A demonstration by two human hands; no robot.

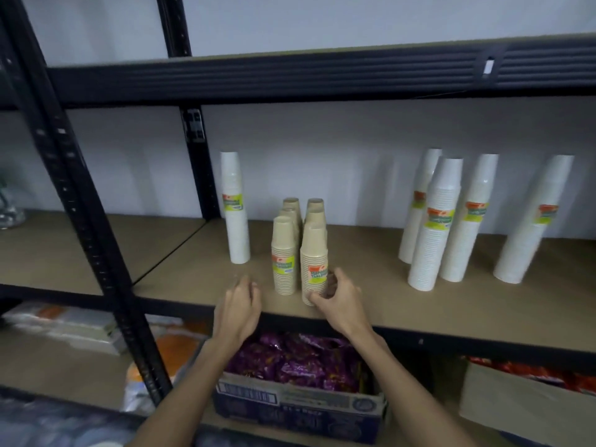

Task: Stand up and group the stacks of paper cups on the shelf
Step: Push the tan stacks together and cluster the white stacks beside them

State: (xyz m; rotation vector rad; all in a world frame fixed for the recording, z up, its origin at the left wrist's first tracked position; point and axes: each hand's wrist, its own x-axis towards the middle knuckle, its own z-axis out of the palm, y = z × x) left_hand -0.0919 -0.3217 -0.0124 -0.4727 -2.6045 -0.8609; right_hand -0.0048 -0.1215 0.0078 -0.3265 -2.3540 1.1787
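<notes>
Several short tan cup stacks [285,253] stand upright in a tight cluster near the front of the brown shelf [371,285]. My right hand [338,296] touches the base of the front right tan stack [314,262], fingers curled loosely around it. Just left of the cluster hovers my left hand [240,300], fingers apart and holding nothing. One tall white cup stack [237,208] stands upright behind and left of the tan cluster. Several tall white stacks [433,227] stand leaning at the right, the farthest [532,221] set apart.
A black upright post [80,195] crosses the left side and a black beam [322,75] runs overhead. On the shelf below sit a cardboard box of purple packets [300,359], a box at the right [516,404], and flat packs at the left [64,327].
</notes>
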